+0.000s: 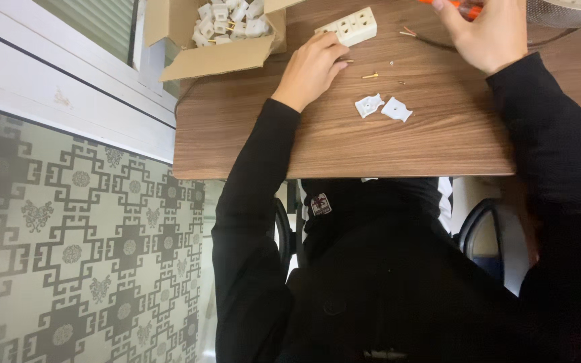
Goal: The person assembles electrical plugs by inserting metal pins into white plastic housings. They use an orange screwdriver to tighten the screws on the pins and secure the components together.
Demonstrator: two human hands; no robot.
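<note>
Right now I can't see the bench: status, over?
Left hand resting against white socket block. Right hand gripping orange-handled tool. Two white cover pieces, loose screws nearby.

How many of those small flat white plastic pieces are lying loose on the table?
2. One white piece and a second white piece lie side by side near the table's front edge. Similar parts fill the cardboard box; more may be hidden.
</note>
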